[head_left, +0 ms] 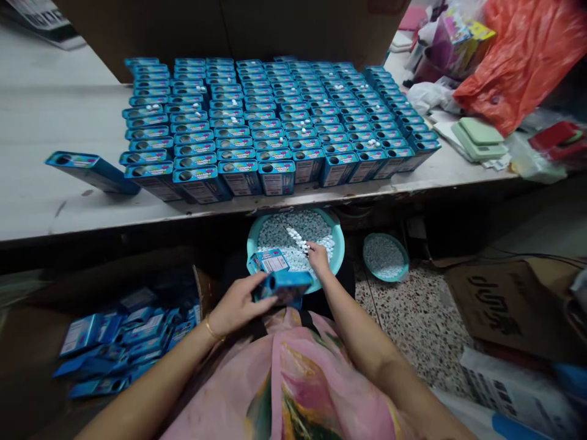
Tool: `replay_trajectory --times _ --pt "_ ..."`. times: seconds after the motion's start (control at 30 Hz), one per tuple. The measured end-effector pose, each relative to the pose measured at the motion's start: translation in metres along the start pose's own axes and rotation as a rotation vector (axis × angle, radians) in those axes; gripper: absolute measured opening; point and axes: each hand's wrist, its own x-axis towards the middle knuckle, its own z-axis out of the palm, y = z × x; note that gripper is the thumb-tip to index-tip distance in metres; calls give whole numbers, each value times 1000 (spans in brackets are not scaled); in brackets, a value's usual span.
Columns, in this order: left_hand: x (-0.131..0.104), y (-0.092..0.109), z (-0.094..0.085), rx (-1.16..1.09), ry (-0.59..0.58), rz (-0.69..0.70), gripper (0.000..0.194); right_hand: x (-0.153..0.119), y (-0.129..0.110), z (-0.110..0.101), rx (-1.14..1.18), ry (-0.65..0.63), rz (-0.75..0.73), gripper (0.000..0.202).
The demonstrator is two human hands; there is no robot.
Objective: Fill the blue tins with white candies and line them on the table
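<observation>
My left hand is closed around a blue candy box with a round hole in its end, held in front of my lap. Another blue box lies on the near left side of a turquoise basin full of small white candies. Over that basin, my right hand pinches the end of what looks like a slim scoop heaped with white candies. Its handle is hidden by my fingers.
Rows of upright blue boxes fill the table's front, some with candies on top. One box leans at left. A carton of boxes stands lower left. A smaller basin sits on the floor; a pale green scale is at right.
</observation>
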Motion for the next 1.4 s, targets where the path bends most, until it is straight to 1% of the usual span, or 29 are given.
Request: replay_trajectory --times 0.07,0.13,0.2,0.23,0.3,0.37,0.4,0.47,0.53,0.63,0.7,0.77,0.87,0.93,1.03,1.07,1.1,1.2,1.23,1.27,1.33,1.4 --pt "1 -8 -10 -247 178 -165 40 -2 2 -8 -8 11 23 39" --pt "5 -15 -19 -435 346 -248 43 -4 3 -15 -17 17 38 39" --pt "10 -18 -30 -499 481 -245 44 -6 2 -20 -23 11 46 39" --pt "13 -18 -35 -497 524 -227 45 -8 0 -23 -26 4 46 39" --pt "16 -17 -45 -488 563 -192 47 -10 -3 -27 -30 -12 46 39" --pt "18 -15 -51 -465 561 -183 49 -12 -8 -29 -35 -27 41 39" --pt "20 -15 -50 -444 558 -187 50 -13 -10 -29 -37 -32 38 39" --pt "26 -15 -43 -374 555 -190 53 -14 -16 -26 -39 -36 34 39" --pt "35 -14 -27 -252 535 -167 56 -13 -22 -20 -42 -23 32 40" --pt "50 -11 6 -37 475 -157 57 -9 -30 -7 -54 20 28 40" --pt "56 -8 27 28 444 -168 59 -7 -33 -1 -62 44 24 39" --pt "59 -8 42 4 388 -133 65 -5 -33 2 -67 58 26 38" --pt "60 -15 54 -141 212 -47 66 -3 -33 2 -73 63 32 37" --pt "60 -23 55 -197 106 6 69 -3 -35 2 -76 57 32 35" --pt "63 -34 54 -118 36 126 87 -5 -42 2 -67 21 12 33" --pt "65 -37 53 -76 27 169 88 -5 -45 2 -61 5 1 33" --pt "67 -38 51 -39 27 206 82 -6 -47 2 -55 -9 -9 33" --pt "70 -38 44 24 99 291 45 -3 -51 -1 -50 -21 -23 34" --pt "69 -37 40 38 121 309 37 -2 -52 -5 -53 -16 -22 34" --pt "67 -35 33 51 131 316 34 0 -53 -10 -56 -14 -22 35" --pt "62 -32 17 88 152 294 36 4 -54 -25 -60 -22 -24 36" --pt "59 -30 -2 158 237 229 38 6 -59 -44 -67 -59 -37 37"
